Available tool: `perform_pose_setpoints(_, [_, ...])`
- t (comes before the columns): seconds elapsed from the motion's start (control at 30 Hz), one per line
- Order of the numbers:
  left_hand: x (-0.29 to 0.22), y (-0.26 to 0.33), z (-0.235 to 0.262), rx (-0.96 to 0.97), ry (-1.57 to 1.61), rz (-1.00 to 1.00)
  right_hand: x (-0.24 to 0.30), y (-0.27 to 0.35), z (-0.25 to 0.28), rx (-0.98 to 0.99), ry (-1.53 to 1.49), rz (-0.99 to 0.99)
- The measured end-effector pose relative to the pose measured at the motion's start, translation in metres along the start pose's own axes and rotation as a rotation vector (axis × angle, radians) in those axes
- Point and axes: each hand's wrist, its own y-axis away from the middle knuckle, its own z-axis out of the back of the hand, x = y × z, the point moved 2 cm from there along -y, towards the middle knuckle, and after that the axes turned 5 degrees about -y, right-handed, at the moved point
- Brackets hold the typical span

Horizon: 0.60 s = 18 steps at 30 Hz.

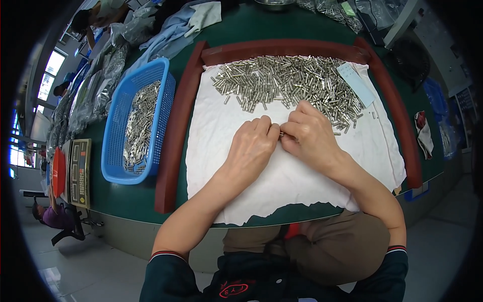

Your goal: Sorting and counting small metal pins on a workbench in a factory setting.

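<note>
My left hand [255, 139] and my right hand [311, 133] meet over a white cloth [271, 194]. Both are closed, with thumbs and fingers pinched around a small silvery metal pin [281, 134]; only a bit of it shows between the fingertips. Just beyond my hands spreads a wide heap of short metal pins [297, 80], loose and pointing every way. A pale blue slip of card [356, 84] lies on the heap's right side. A few single pins lie apart from the heap near my right hand.
Dark red rails [173, 136] frame the cloth at left, back and right on a green table [241, 25]. Left of them stands a blue plastic basket [160, 126] holding more pins. Farther left are a scale [79, 173] and plastic bags [93, 95]. Other people sit in the background.
</note>
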Motion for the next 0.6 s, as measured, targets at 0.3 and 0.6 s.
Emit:
perform_pose_setpoints(0.3, [-0.0039,0.0034,-0.0001,-0.058,0.062,-0.021,0.0012,0.0005,0.0045,0.094,-0.050,-0.101])
perform_pose_setpoints(0.6, [0.0041,0.0044,-0.0052,-0.123,0.160,0.022,-0.0005,0.0013,0.0027,0.112,-0.108,-0.179])
